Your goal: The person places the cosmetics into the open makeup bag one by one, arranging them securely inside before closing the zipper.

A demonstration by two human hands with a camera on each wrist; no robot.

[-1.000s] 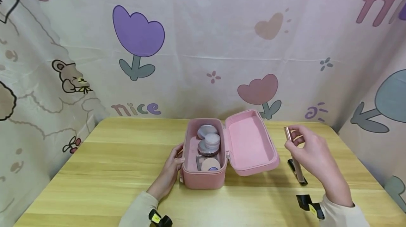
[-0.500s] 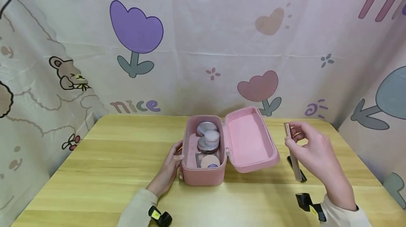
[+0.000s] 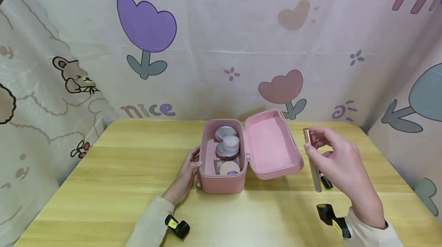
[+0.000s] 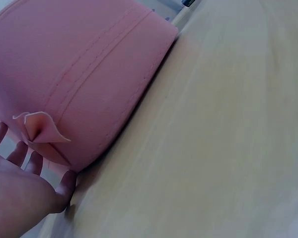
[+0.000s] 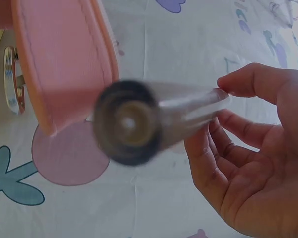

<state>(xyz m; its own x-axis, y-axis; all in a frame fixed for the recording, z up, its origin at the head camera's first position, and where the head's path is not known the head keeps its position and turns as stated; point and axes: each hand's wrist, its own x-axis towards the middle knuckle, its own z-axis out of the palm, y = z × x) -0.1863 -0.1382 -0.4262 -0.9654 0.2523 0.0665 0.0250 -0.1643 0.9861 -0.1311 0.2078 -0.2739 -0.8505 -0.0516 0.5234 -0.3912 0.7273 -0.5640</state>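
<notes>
A pink makeup case stands on the table with its lid swung out to the right. Against the case's left wall rests my left hand; in the left wrist view its spread fingertips touch the wall beside a small pink bow. My right hand pinches a slim cosmetic tube near its shiny gold end, between thumb and fingers. The tube hangs nearly upright, right of the lid, its lower end pointing down. Round compacts, a small jar and a round puff lie inside the case.
On the wooden table, a slim black stick lies behind the held tube, partly hidden by it and the right hand. A printed cloth hangs behind the table. Black camera mounts sit on both wrists.
The right hand has carried the tube slightly left, toward the lid, away from over the black stick. The head view has tilted down a little. The left hand stays at the case.
</notes>
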